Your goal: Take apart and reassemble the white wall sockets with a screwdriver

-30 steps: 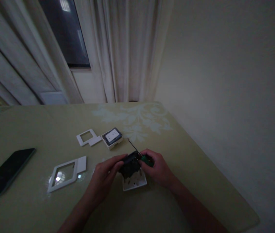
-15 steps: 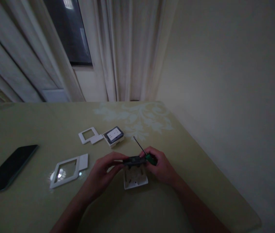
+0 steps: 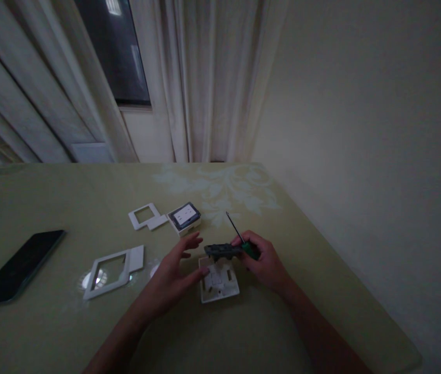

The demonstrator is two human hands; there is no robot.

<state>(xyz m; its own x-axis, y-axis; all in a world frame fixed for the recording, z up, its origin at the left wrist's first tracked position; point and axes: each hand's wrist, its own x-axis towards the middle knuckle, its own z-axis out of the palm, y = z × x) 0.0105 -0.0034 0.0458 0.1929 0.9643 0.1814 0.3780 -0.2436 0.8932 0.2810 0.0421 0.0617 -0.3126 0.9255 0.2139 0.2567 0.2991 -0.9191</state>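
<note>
My right hand [image 3: 261,258] grips a dark wall socket module [image 3: 222,251] by its right end and also holds a screwdriver [image 3: 250,250] with a green handle, its shaft pointing up and to the left. Tilted on edge, the module hangs over a white square back box [image 3: 220,285] that lies on the table. My left hand [image 3: 177,270] is open, thumb and fingers spread apart. Its thumb tip is at the left rim of the back box; whether it touches, I cannot tell.
Behind the hands sits a second wall socket [image 3: 184,217] on its white box. Beside it are a white frame [image 3: 144,216] and a small plate. A larger white frame [image 3: 109,272] lies left of my left hand, and a dark tablet-like slab [image 3: 19,267] farther left. The table's right edge runs along the wall.
My left hand has let go of the socket module and spread its fingers. The right hand, with module and screwdriver, has shifted slightly right and up, showing more of the back box.
</note>
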